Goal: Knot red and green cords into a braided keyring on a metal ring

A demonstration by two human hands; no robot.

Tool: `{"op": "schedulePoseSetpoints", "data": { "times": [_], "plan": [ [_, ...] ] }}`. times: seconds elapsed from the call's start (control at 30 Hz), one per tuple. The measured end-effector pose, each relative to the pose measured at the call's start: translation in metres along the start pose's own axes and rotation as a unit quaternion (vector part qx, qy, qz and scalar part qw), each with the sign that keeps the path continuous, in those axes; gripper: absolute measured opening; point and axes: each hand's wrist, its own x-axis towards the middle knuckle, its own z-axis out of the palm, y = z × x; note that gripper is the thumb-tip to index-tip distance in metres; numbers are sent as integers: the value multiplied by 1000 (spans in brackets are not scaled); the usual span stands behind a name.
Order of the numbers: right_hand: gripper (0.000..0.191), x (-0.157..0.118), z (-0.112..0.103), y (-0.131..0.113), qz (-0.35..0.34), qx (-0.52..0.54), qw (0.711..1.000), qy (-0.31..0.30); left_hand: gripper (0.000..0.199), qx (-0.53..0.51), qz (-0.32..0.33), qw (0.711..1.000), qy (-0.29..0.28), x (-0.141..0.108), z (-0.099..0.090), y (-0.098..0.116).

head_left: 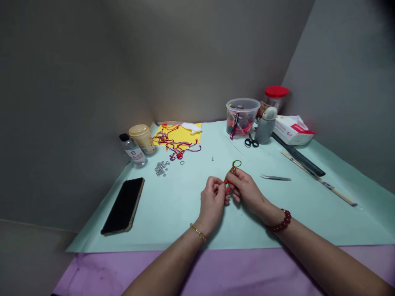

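Pinching a knotted red cord (231, 176) over pale green paper (173, 213)

On my feed, the left hand (212, 201) and right hand (245, 190) sit nearly closed, both gripping the cord above the paper's middle. Lilac cloth (101, 271) shows past the paper's near edge; grey walls (77, 82) rise beyond its far edge.

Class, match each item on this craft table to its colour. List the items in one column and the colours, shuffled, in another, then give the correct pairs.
Items:
1. scissor handles
2. paper sheet under the loose cords
3. right-wrist bead bracelet
4. ring on the held knotted cord

Colours:
A. dark red
B. green
C. black
D. yellow

Pairs: 1-C, 2-D, 3-A, 4-B
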Motion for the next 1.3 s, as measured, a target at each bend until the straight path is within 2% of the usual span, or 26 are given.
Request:
{"op": "schedulePoseSetpoints", "data": {
  "times": [0.33, 0.77, 1.13, 1.3],
  "plan": [
    [25, -1, -2, 0, -5, -17, 1000, -9, 14, -27, -35, 999, 6, 3, 1, -1],
    [25, 1, -2, 1, -3, -27, 1000, 0, 14, -30, 4, 1000, -7, -1, -1, -2],
    [28, 1, 0, -1, 0, 2, 1000, 13, 16, -54, -9, 998, 11, 1, 0, -5],
    [29, -1, 0, -2, 1, 7, 1000, 8, 17, -35, 7, 999, 25, 1, -1, -5]
  ]
}}
